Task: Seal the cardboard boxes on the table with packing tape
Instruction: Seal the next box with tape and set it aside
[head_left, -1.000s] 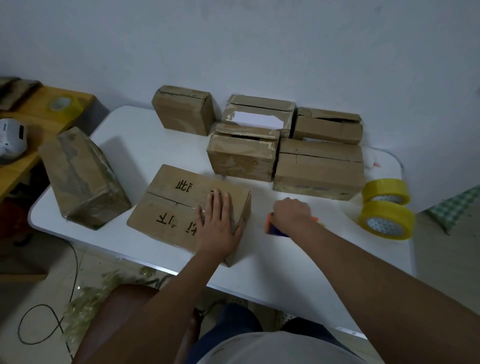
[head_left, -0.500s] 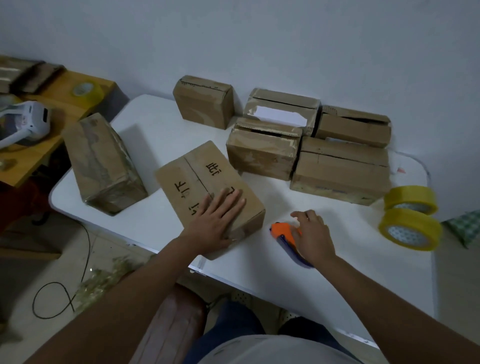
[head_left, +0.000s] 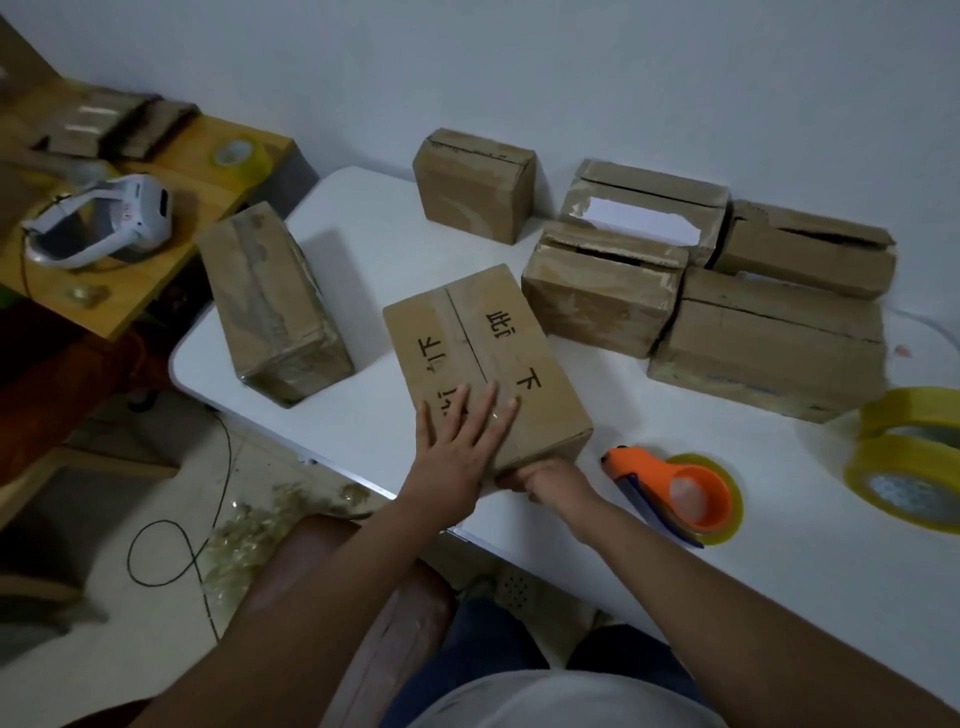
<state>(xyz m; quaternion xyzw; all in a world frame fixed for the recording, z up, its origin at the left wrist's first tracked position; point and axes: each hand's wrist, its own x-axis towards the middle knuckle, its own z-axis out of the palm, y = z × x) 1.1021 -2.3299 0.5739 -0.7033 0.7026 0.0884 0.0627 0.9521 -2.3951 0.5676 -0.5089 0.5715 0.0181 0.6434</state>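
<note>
Printed cardboard box (head_left: 483, 364) near the white worktop's (head_left: 649, 545) front edge, left hand (head_left: 457, 452) flat on top with fingers spread, right hand (head_left: 550, 480) gripping its near end, orange tape dispenser (head_left: 675, 493) lying just right

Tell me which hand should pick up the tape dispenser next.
Right hand: it is at the printed box's near corner, beside the orange tape dispenser. Left hand lies flat on the box top, probably steadying it.

Bare surface (head_left: 597, 525) is left between the lettered box (head_left: 483, 358) and the tape dispenser (head_left: 675, 496). The far side is walled off by stacked boxes (head_left: 769, 343); the right edge is blocked by tape rolls (head_left: 909, 467).
</note>
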